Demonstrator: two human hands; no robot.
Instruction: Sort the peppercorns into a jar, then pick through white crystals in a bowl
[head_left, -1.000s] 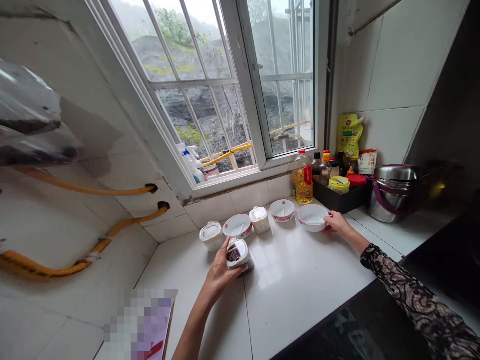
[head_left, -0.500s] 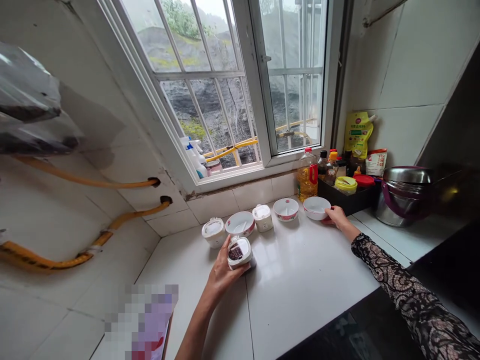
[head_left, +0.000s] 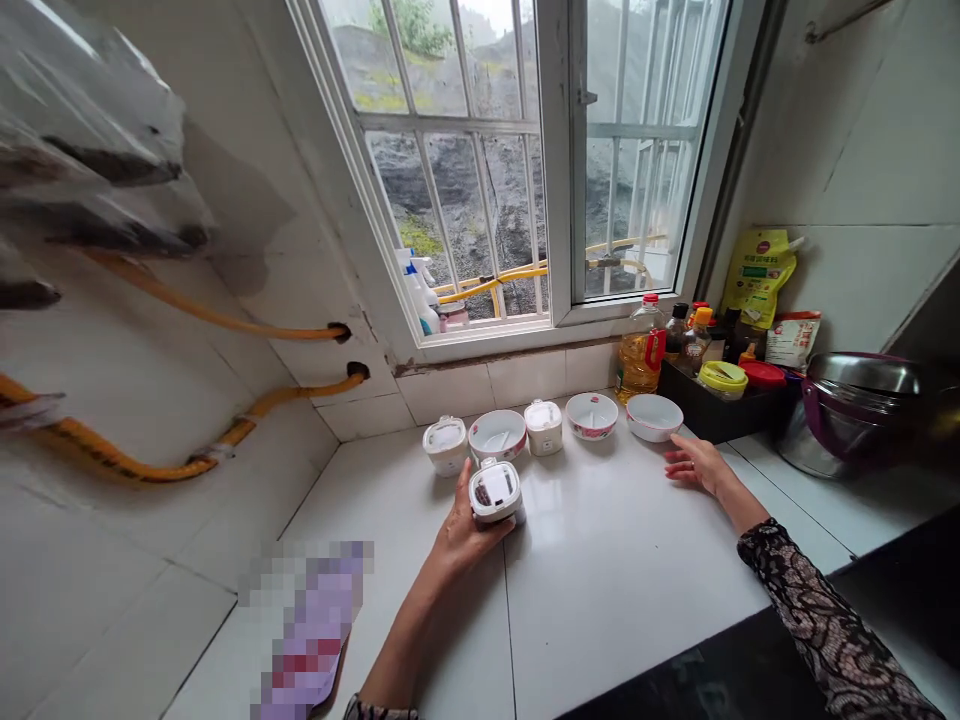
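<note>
My left hand is wrapped round a small white lidded jar, held just above the counter in front of the row. My right hand is open, its fingers apart, close to the front right of a white bowl but off its rim. Along the wall from the left stand a lidded jar, a bowl with a red pattern, another lidded jar and a second patterned bowl. What the held jar contains is hard to make out through its lid.
Behind the right bowl stand an oil bottle and a black tray of seasoning bottles. A steel pot is at the far right. A black surface borders the white counter. A pixelated purple item lies at the front left.
My right hand has let go of the right bowl's rim and drawn back toward me. My left hand still holds the jar. The whole view has shifted, so things appear farther right.
</note>
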